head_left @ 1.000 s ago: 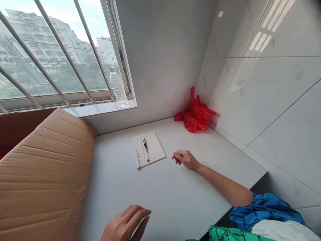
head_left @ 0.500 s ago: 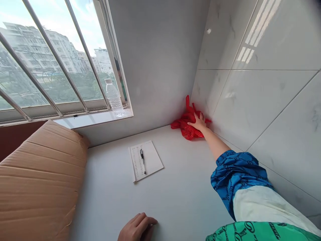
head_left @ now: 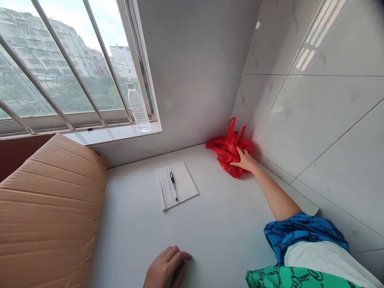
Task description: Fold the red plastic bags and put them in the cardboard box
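A crumpled red plastic bag (head_left: 226, 154) with its handles sticking up lies at the far right of the white tabletop, by the corner of the walls. My right hand (head_left: 247, 161) grips its right side, the thumb and fingers pressed into the plastic. What the bag contains is hidden. My left hand (head_left: 168, 266) rests on the near part of the table, fingers curled together and nothing visible in them. Between the hands and the window lies a white notepad (head_left: 187, 182) with printed characters, and a black-and-clear pen (head_left: 173, 186) lies across it.
A large cardboard box (head_left: 51, 216) stands along the left side. On the window sill (head_left: 111, 134) is a clear water bottle (head_left: 138, 108), beside the metal window bars. A grey wall and a glossy tiled wall (head_left: 315, 116) bound the table at back and right.
My right hand has drawn the red plastic bag a little nearer, away from the back wall. My left hand stays nearly in place. The view has shifted slightly.
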Demonstrator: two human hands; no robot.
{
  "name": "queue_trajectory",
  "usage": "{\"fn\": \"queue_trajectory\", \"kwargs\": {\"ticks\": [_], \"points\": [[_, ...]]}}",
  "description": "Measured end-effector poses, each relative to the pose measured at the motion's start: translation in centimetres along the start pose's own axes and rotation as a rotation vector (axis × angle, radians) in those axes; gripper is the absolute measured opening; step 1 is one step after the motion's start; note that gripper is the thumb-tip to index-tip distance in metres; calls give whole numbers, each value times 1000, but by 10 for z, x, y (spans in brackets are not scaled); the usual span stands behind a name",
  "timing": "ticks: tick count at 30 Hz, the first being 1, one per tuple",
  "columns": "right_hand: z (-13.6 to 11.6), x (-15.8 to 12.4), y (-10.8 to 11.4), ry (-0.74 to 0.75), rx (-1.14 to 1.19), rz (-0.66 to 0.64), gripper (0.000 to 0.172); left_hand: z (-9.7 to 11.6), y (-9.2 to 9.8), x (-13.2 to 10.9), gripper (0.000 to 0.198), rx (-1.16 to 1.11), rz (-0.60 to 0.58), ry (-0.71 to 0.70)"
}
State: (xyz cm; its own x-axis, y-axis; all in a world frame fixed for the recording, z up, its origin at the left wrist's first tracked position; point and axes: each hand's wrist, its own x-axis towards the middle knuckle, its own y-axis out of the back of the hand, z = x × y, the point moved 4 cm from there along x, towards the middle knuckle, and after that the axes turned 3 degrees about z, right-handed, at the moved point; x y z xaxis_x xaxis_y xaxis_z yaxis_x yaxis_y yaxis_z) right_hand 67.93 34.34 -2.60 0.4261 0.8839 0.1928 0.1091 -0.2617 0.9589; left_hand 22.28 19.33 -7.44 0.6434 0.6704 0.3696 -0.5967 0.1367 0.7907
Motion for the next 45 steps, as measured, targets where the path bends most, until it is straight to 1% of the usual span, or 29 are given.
{"fn": "queue_trajectory", "kwargs": {"ticks": [1,2,4,5,6,7,10,13,15,18,20,22,23,25,27,29,31,32,33,34,35,36,38,39,40,41,42,44,45], "points": [[1,-7,7,5,-6,60,97,1,1,1,18,3,-18,1],[1,-14,15,16,-8,150,92,2,2,2,18,8,-35,2],[-3,-27,27,57,-9,329,70,4,4,4,18,20,-63,8],[-6,-32,29,82,-10,381,59,4,4,4,19,23,-68,13],[-10,-36,28,104,-10,391,50,5,4,5,20,25,-70,20],[-13,-38,24,117,-13,361,44,5,4,5,20,27,-71,25],[-21,-41,10,117,-20,262,36,6,4,5,21,26,-75,37],[-31,-45,6,137,-4,227,23,7,6,5,23,12,-103,69],[-41,-51,13,180,27,243,21,9,8,5,25,-20,-142,111],[-63,-66,35,280,118,277,24,14,14,7,25,-89,-190,212],[-83,-82,51,398,269,279,24,18,22,10,24,-127,-167,279],[-105,-100,64,533,452,236,24,20,33,16,24,-154,-69,326],[-116,-110,68,595,524,198,24,21,40,20,24,-166,12,344],[-138,-131,70,694,604,110,25,21,56,28,25,-181,228,367],[-157,-150,63,789,636,19,26,21,74,35,23,-182,467,361],[-170,-167,51,866,659,-95,29,21,88,41,20,-158,661,351],[-173,-177,39,879,694,-196,29,20,98,47,19,-128,757,354],[-171,-178,34,850,716,-221,27,20,101,50,19,-113,758,360],[-168,-178,30,807,737,-227,23,19,101,53,20,-99,718,367],[-163,-177,28,761,750,-223,21,18,99,56,22,-86,634,377],[-158,-176,26,720,754,-222,23,17,94,59,25,-74,511,386],[-154,-175,23,690,746,-241,27,16,87,61,28,-62,358,395],[-149,-176,16,675,703,-352,33,15,67,62,36,-49,50,401],[-149,-178,12,682,668,-422,33,14,57,61,38,-43,-66,399],[-149,-181,6,692,626,-479,33,13,47,60,37,-32,-140,392],[-151,-185,1,700,584,-513,33,12,40,59,33,-19,-174,387],[-153,-188,-4,703,547,-517,35,10,33,58,28,-9,-176,388],[-157,-193,-12,696,524,-486,38,5,25,58,26,-35,-131,417],[-159,-195,-15,689,553,-484,37,2,23,58,28,-98,-103,447]]}}
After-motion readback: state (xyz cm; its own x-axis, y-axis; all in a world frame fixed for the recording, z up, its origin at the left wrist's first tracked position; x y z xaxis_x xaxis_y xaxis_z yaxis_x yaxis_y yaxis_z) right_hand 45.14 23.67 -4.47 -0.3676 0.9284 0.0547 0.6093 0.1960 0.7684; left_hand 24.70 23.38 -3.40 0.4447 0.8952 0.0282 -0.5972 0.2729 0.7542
